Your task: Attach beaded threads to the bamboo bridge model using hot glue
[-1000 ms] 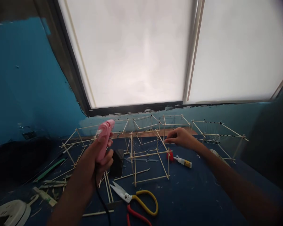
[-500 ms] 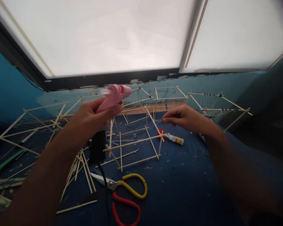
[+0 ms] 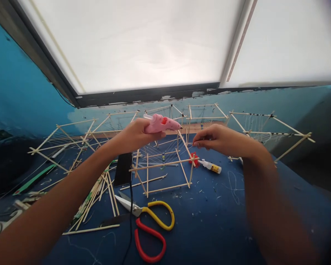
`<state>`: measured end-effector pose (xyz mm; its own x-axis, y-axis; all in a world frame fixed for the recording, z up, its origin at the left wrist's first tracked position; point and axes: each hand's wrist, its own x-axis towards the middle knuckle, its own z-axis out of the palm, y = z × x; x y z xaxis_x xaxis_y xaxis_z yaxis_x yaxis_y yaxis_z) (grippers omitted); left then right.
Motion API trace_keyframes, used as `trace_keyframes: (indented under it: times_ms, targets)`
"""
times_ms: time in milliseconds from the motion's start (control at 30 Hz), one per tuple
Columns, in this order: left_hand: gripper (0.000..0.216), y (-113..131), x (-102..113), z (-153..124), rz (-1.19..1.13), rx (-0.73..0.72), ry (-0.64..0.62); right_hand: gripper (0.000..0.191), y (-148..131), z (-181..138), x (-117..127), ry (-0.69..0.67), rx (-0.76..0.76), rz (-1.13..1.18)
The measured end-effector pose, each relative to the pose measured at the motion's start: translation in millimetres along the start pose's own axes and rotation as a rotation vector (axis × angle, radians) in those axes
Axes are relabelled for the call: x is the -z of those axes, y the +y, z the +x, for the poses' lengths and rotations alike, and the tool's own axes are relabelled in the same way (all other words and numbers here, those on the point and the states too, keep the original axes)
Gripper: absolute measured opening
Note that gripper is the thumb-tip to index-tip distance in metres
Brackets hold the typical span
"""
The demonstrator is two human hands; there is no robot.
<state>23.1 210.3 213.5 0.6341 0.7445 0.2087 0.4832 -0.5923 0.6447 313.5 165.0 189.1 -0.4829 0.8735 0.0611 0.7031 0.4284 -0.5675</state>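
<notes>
My left hand (image 3: 139,135) is wrapped round a pink hot glue gun (image 3: 162,124), whose nozzle points right, over the stick frame. Beneath it stands a box-shaped frame of thin wooden sticks (image 3: 165,163), with fine threads strung across its inside and a small bead-like piece (image 3: 163,158) among them. At the frame's right back corner, the fingertips of my right hand (image 3: 213,137) are pinched on a thin thread (image 3: 191,145), which is hard to make out. A small white glue bottle (image 3: 210,166) and its red cap (image 3: 194,159) lie below that hand.
Scissors with yellow and red handles (image 3: 150,217) lie in front, a black cord (image 3: 131,221) crossing their blades. Left are a black phone (image 3: 123,169), loose sticks (image 3: 95,198) and a green strip (image 3: 34,179). More stick frames (image 3: 273,125) stand along the wall under a bright window (image 3: 143,48).
My left hand has brought the glue gun rightward in the view, and its nozzle now sits nearer my right hand. The right hand keeps its pinch at the frame's corner. The view has shifted slightly.
</notes>
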Motion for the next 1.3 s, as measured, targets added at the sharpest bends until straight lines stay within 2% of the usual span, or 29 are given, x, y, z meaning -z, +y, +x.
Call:
trace_keyframes:
  times_ms: [233,400,567,667,800,933,1067,1133,1300]
  targets:
    - [0.010,4,1,7,-0.018,-0.091,0.086,0.029,-7,-1,-6,0.134,-0.062,0.101]
    - [0.007,2,2,4,-0.044,-0.031,0.112,0.030,-4,-6,-8,0.177,-0.129,0.081]
    - [0.004,-3,2,-4,-0.061,0.059,0.204,0.031,-9,-7,-11,0.196,-0.131,0.057]
    - [0.009,-6,1,-18,-0.139,0.150,0.361,0.029,-12,-6,-12,0.196,-0.132,0.045]
    - [0.025,-13,-4,-49,-0.334,0.302,0.733,0.028,-13,-4,-13,0.193,-0.135,0.038]
    - [0.032,-25,-22,-83,-0.711,0.330,0.976,0.029,-10,-2,-14,0.185,-0.125,0.027]
    - [0.042,-37,-56,-104,-0.891,0.466,1.146,0.029,-6,1,-17,0.175,-0.103,0.020]
    - [0.048,-43,-75,-108,-0.985,0.506,1.166,0.030,-5,3,-18,0.170,-0.090,0.016]
    - [0.049,-55,-114,-105,-1.046,0.433,1.110,0.032,-5,5,-22,0.151,-0.075,0.029]
